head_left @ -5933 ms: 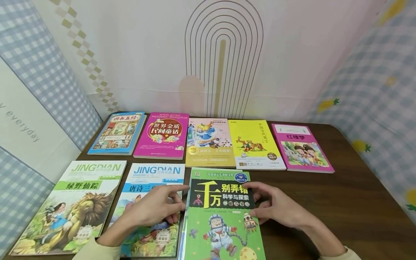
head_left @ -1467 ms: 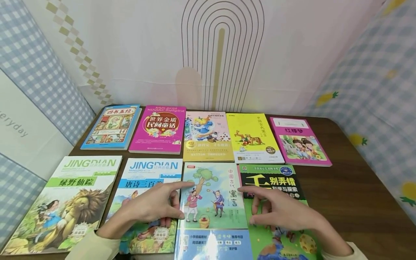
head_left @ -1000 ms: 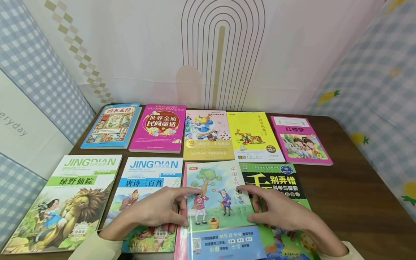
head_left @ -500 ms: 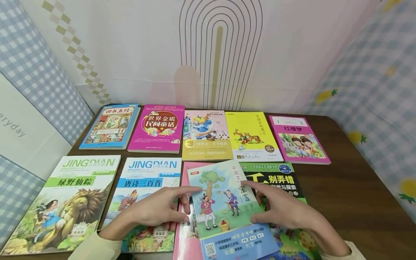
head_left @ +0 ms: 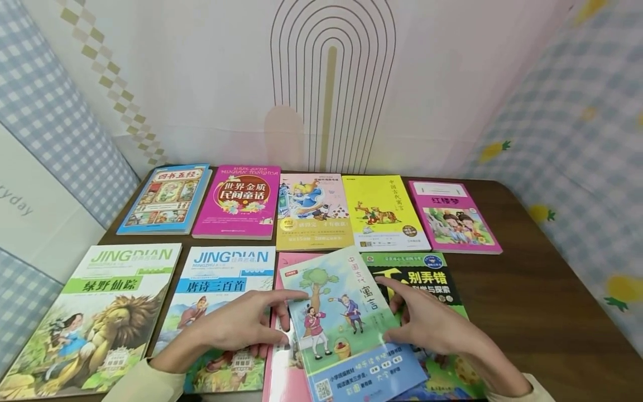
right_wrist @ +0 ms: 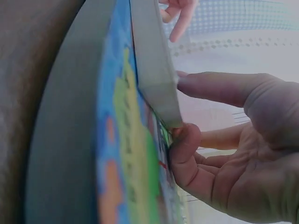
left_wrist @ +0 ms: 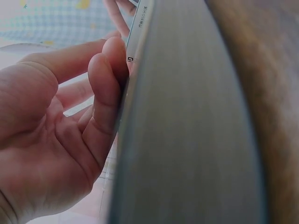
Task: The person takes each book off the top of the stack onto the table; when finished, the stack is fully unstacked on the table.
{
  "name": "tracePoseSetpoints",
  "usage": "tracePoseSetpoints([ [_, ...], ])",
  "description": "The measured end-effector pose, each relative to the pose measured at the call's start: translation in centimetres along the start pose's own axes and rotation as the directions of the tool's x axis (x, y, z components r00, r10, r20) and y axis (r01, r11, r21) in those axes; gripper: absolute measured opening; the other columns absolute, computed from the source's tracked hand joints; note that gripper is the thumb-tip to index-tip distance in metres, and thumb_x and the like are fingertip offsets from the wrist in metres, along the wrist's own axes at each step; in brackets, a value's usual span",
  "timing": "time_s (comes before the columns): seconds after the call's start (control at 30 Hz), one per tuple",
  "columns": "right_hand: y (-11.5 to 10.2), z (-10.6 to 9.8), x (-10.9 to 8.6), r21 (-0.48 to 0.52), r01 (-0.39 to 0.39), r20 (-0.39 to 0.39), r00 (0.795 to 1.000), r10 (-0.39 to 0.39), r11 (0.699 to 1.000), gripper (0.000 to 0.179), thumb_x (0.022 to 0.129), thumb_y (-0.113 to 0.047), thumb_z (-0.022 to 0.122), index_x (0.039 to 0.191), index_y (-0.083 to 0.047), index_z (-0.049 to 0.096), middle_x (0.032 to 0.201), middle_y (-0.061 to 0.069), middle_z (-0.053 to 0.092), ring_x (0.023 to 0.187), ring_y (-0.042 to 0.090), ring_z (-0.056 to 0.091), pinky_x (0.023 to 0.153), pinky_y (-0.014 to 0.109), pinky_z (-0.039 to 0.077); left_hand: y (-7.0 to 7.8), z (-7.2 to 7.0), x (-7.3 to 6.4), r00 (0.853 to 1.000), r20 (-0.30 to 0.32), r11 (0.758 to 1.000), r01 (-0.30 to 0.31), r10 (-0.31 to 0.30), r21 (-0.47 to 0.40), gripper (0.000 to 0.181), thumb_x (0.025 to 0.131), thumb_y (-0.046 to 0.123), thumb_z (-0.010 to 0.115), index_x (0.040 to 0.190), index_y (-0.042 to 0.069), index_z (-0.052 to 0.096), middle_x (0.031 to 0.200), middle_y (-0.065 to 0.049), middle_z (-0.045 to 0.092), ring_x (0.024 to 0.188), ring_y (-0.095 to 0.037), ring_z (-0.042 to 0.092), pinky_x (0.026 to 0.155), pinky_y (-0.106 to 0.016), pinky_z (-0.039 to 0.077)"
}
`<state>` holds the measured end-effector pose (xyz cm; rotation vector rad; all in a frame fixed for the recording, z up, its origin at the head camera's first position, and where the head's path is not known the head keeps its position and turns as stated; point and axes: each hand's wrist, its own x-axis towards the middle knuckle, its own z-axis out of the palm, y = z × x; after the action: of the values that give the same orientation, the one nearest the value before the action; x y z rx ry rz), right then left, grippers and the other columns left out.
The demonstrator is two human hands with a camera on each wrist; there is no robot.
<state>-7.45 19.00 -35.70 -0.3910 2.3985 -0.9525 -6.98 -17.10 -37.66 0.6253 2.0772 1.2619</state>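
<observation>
A picture-covered book with a tree and two figures lies tilted, overlapping a pink book and a green-and-black book. My right hand grips its right edge; in the right wrist view the thumb is on the cover and a curled finger is at the edge. My left hand reaches over the blue-titled book, its index fingertip at the left edge of the tilted book and its thumb by the pink book. In the left wrist view its fingers bend loosely against a book's side.
Along the back lie a blue book, a magenta one, a pink-and-gold one, a yellow one and a purple one. A lion-covered book lies front left. Brown table shows at right.
The green-and-black book has gone from the middle front to the right. The tree-covered book has slid rightward and turned, uncovering the pink book beneath, with both hands staying beside it.
</observation>
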Motion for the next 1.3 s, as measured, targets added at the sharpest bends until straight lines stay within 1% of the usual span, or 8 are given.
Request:
tracePoseSetpoints([
  [0.27, 0.3, 0.2, 0.2, 0.131, -0.012, 0.044, 0.999, 0.006, 0.991, 0.097, 0.087, -0.015, 0.086, 0.164, 0.001, 0.029, 0.093, 0.009, 0.054, 0.077, 0.02, 0.048, 0.063, 0.03, 0.039, -0.2, 0.1, -0.1, 1.0, -0.001, 1.0, -0.007, 0.007, -0.027, 0.065, 0.099, 0.009, 0.074, 0.157, 0.022, 0.049, 0.106, -0.006, 0.064, 0.056, -0.019, 0.067, 0.049, -0.035, 0.057],
  [0.4, 0.4, 0.0, 0.2, 0.128, 0.042, 0.069, 0.996, -0.051, 0.991, 0.056, 0.091, -0.02, 0.084, 0.136, 0.001, 0.057, 0.081, 0.006, 0.049, 0.07, 0.016, 0.044, 0.061, 0.03, 0.036, -0.2, 0.0, -0.2, 1.0, -0.007, 1.0, -0.004, 0.003, -0.026, 0.064, 0.099, 0.009, 0.074, 0.157, 0.022, 0.05, 0.106, -0.006, 0.064, 0.055, -0.019, 0.067, 0.049, -0.035, 0.057],
  [0.5, 0.4, 0.0, 0.1, 0.085, 0.071, 0.053, 0.996, -0.076, 0.994, 0.036, 0.091, -0.025, 0.084, 0.11, -0.005, 0.06, 0.083, 0.005, 0.05, 0.073, 0.017, 0.046, 0.062, 0.031, 0.037, -0.3, 0.0, -0.2, 1.0, -0.006, 0.999, -0.005, 0.004, -0.032, 0.063, 0.099, 0.009, 0.074, 0.157, 0.021, 0.05, 0.106, -0.006, 0.065, 0.055, -0.019, 0.066, 0.049, -0.035, 0.057],
  [0.7, 0.2, 0.2, -1.2, -0.045, 0.047, -0.013, 0.999, -0.047, 0.998, 0.042, 0.088, -0.04, 0.085, 0.114, -0.016, 0.063, 0.104, 0.004, 0.055, 0.09, 0.022, 0.05, 0.068, 0.031, 0.043, -0.4, -0.1, -0.2, 1.0, 0.006, 0.998, -0.016, 0.017, -0.06, 0.063, 0.101, 0.01, 0.072, 0.158, 0.021, 0.048, 0.109, -0.007, 0.064, 0.055, -0.017, 0.066, 0.049, -0.034, 0.057],
  [0.83, 0.3, 0.8, -2.3, -0.086, -0.001, -0.045, 0.999, -0.003, 0.996, 0.047, 0.088, -0.043, 0.085, 0.123, -0.019, 0.064, 0.119, 0.003, 0.056, 0.098, 0.02, 0.052, 0.074, 0.03, 0.048, -0.4, -0.2, -0.2, 1.0, 0.008, 0.998, -0.015, 0.016, -0.066, 0.063, 0.101, 0.009, 0.071, 0.158, 0.022, 0.048, 0.109, -0.007, 0.065, 0.053, -0.017, 0.065, 0.049, -0.034, 0.057],
  [1.0, 0.3, 1.8, -3.9, -0.007, -0.098, -0.074, 0.992, 0.097, 0.995, 0.067, 0.088, -0.04, 0.086, 0.145, -0.02, 0.057, 0.138, 0.005, 0.054, 0.11, 0.022, 0.056, 0.084, 0.032, 0.055, -0.3, -0.2, -0.1, 1.0, 0.008, 0.999, -0.016, 0.016, -0.049, 0.064, 0.101, 0.009, 0.071, 0.159, 0.022, 0.047, 0.109, -0.006, 0.065, 0.053, -0.017, 0.065, 0.05, -0.034, 0.058],
  [1.17, 0.4, 2.4, -4.8, 0.143, -0.123, -0.085, 0.987, 0.136, 0.982, 0.066, 0.09, -0.034, 0.085, 0.146, -0.019, 0.054, 0.136, 0.006, 0.055, 0.118, 0.025, 0.055, 0.086, 0.032, 0.056, -0.2, -0.2, -0.2, 1.0, -0.001, 1.0, -0.012, 0.012, -0.027, 0.065, 0.101, 0.011, 0.072, 0.16, 0.021, 0.047, 0.11, -0.005, 0.066, 0.053, -0.017, 0.065, 0.051, -0.036, 0.059],
  [1.3, 0.7, 2.8, -4.7, 0.256, -0.115, -0.074, 0.988, 0.138, 0.96, 0.064, 0.091, -0.026, 0.084, 0.145, -0.013, 0.053, 0.129, 0.01, 0.06, 0.106, 0.026, 0.059, 0.08, 0.032, 0.056, -0.3, -0.1, -0.1, 1.0, -0.002, 1.0, -0.015, 0.015, -0.026, 0.065, 0.101, 0.011, 0.073, 0.16, 0.02, 0.047, 0.109, -0.005, 0.066, 0.053, -0.016, 0.064, 0.051, -0.036, 0.059],
])
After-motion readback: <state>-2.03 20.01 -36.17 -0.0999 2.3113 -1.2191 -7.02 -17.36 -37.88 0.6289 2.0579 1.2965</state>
